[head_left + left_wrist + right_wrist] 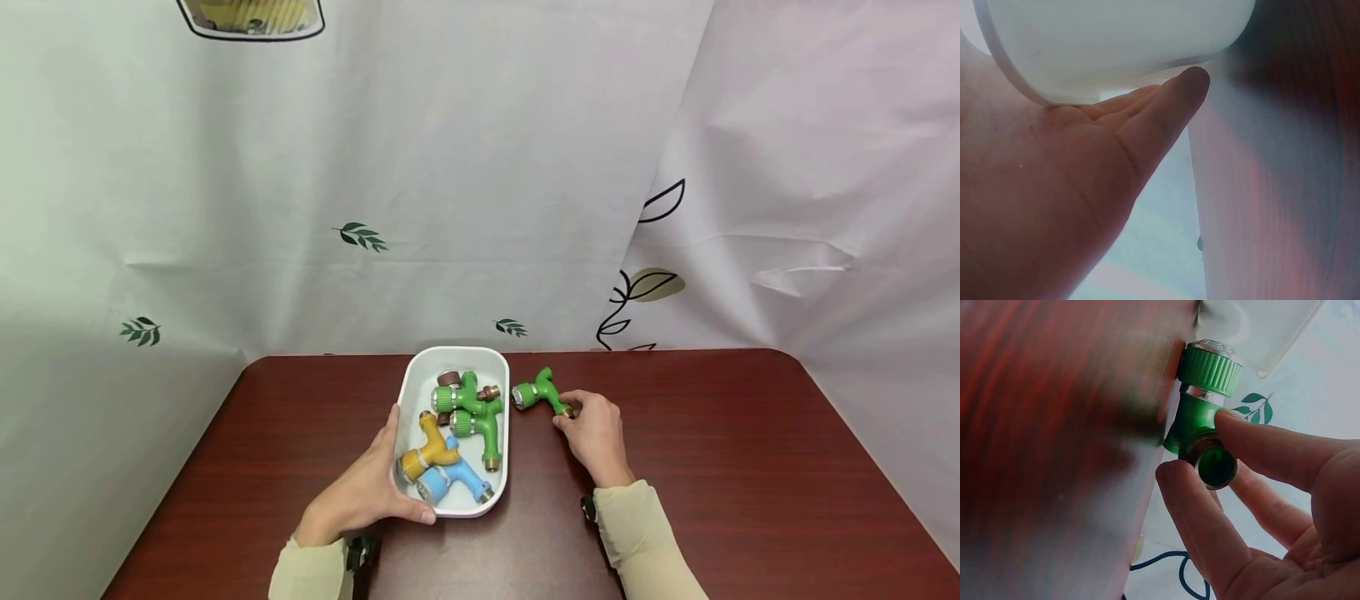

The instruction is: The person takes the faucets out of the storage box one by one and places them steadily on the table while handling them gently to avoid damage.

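Note:
My right hand (596, 433) pinches a green tap (542, 389) by its threaded end, just right of the white tray (504, 492). In the right wrist view, thumb and finger sit on either side of the tap's round opening, with the ribbed green cap (1210, 370) beyond. My left hand (371, 483) rests against the tray's near left corner, fingers straight along its side and thumb at the front. Inside the tray lie a yellow tap (431, 446), a blue tap (461, 477), two green taps (489, 433) and a brown piece, mostly hidden under the green ones.
The dark red wooden table (720, 467) reaches back to a pale cloth wall (450, 167) printed with leaves. Cloth also hangs along the left and right sides.

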